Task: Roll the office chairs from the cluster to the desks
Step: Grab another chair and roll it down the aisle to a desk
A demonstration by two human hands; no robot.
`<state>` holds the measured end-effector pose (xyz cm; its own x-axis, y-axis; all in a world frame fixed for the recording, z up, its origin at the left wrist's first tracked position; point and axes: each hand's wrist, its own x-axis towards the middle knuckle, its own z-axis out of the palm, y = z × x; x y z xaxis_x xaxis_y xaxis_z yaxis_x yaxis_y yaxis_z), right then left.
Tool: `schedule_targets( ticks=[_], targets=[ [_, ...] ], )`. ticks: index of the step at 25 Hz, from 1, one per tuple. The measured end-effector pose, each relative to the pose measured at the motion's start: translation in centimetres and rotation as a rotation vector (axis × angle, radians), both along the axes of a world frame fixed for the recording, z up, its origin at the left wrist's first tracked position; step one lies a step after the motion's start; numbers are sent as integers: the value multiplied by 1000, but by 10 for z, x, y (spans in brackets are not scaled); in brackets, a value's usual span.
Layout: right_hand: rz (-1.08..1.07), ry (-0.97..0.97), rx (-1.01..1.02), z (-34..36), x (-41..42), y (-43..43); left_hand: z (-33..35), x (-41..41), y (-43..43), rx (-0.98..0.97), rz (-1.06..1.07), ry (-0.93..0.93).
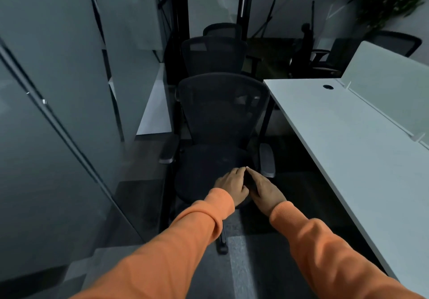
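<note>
**Flat palms, tight aisle**

Because your left hand (232,186) and right hand (264,188) lie open and flat on the front edge of the nearest chair's (220,122) seat, gripping nothing, a shove may swivel it. Its right armrest (267,159) sits just beside the desk (348,141) edge and could catch; another chair (213,54) blocks behind.

The nearest chair (220,122) is black, its back a fine mesh weave, with grey armrest pads (267,159). The chairs behind it (213,55) are black mesh too. The tabletop (348,136) is plain white, the sleeves (185,240) bright orange (ribbed at the cuffs). The carpet (239,264) is speckled grey.
</note>
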<state>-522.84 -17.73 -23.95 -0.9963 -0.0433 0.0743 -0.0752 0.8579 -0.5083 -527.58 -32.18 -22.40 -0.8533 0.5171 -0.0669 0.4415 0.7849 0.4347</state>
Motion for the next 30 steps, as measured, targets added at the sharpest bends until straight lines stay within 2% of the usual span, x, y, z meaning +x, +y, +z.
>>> schedule_targets(
  ticks=[6,11,16,23,25,30],
  targets=[
    [-20,-45,-10,-1,-53,30,-4,-53,28,31,-11,-22],
    [-15,-146,-97,-12,-113,72,-10,-107,64,38,-15,-23],
    [51,-220,-230,-29,-202,130,-17,-177,126,66,58,-41],
    [32,-241,-328,-14,-325,231,-7,-276,216,143,196,-81],
    [-4,-227,-343,-3,-365,252,-5,-299,230,164,248,-97],
    [-131,38,-294,15,-459,278,-10,-337,237,141,329,-92]
  ],
)
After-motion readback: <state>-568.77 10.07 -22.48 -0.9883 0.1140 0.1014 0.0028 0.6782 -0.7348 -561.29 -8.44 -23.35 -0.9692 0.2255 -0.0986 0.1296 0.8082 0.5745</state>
